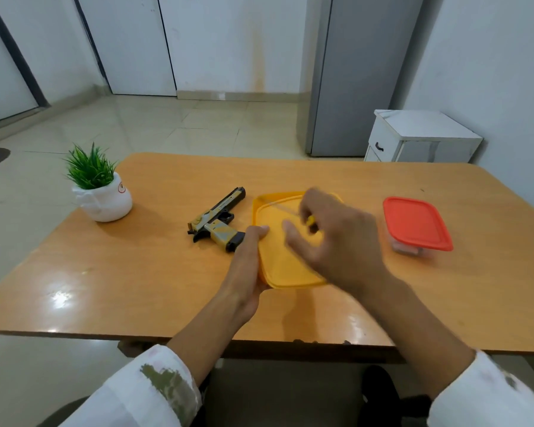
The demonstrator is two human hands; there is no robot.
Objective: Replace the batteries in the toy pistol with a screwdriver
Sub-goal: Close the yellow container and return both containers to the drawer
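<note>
The toy pistol (216,220), tan and black, lies on its side on the wooden table (136,272), left of a yellow box. My left hand (245,269) grips the left edge of the yellow lid (287,268), which is tilted up over the yellow box (261,201). My right hand (339,241), blurred by motion, hovers over the lid. Its fingers are closed on a small screwdriver (310,221) with a yellow handle. The thin metal shaft points left and away. The inside of the box is hidden by the lid and my hand.
A clear box with a red lid (416,223) stands at the right with small items inside. A potted plant in a white pot (104,195) sits at the table's far left corner. A white cabinet (420,137) stands on the floor beyond the table.
</note>
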